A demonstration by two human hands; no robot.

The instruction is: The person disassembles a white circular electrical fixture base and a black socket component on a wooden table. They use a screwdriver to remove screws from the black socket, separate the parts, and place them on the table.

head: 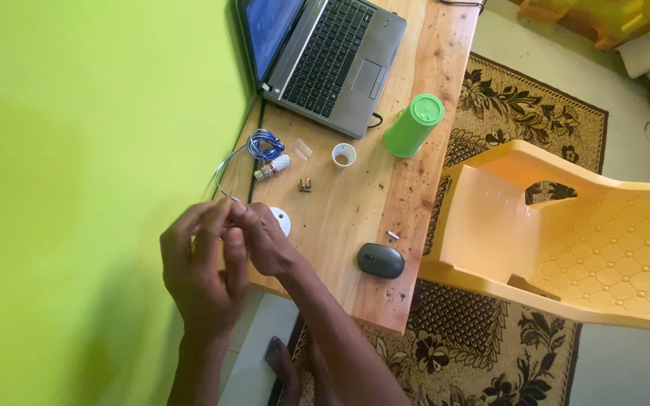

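Both hands meet over the near left corner of the wooden table (355,203). My left hand (203,274) and my right hand (263,239) have their fingertips pinched together on the end of a thin wire (225,174). This wire runs back to a small blue and white coil (263,144) on the table. A white round disc (282,221) lies partly hidden under my right hand. A small white and brass fitting (272,168) and small brass screws (305,184) lie just beyond the hands.
A small white cap (344,155), a clear plastic piece (302,149), an upturned green cup (414,125), a black mouse (381,260), a loose screw (393,234) and an open laptop (332,56) share the table. A green wall (77,150) lies left, a yellow plastic chair (566,240) right.
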